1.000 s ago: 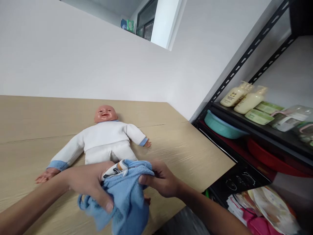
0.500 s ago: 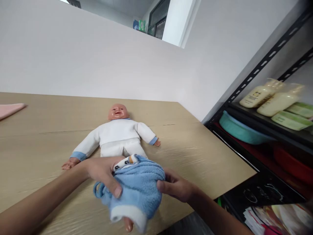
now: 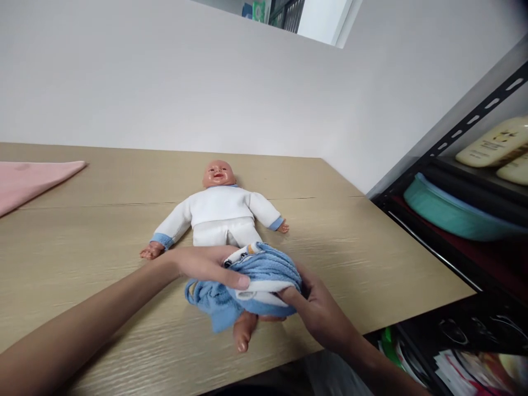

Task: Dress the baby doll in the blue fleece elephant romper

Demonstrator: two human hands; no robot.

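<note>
Blue fleece, a small garment [image 3: 259, 272] with a white cuff, sits bunched over the legs of a doll [image 3: 223, 212] that lies on its back on the wooden table [image 3: 82, 247], head away from the person. As things lie, the dressing looks only partly done: one bare foot [image 3: 243, 333] pokes out below the cuff, while most of the cloth is gathered short of the hips. The second foot may be inside the folds; the view does not settle it. The left hand [image 3: 206, 267] pinches the bunched cloth from the left, thumb on top. The right hand [image 3: 317, 308] grips the cuff from the right, fingers curled beneath it.
</note>
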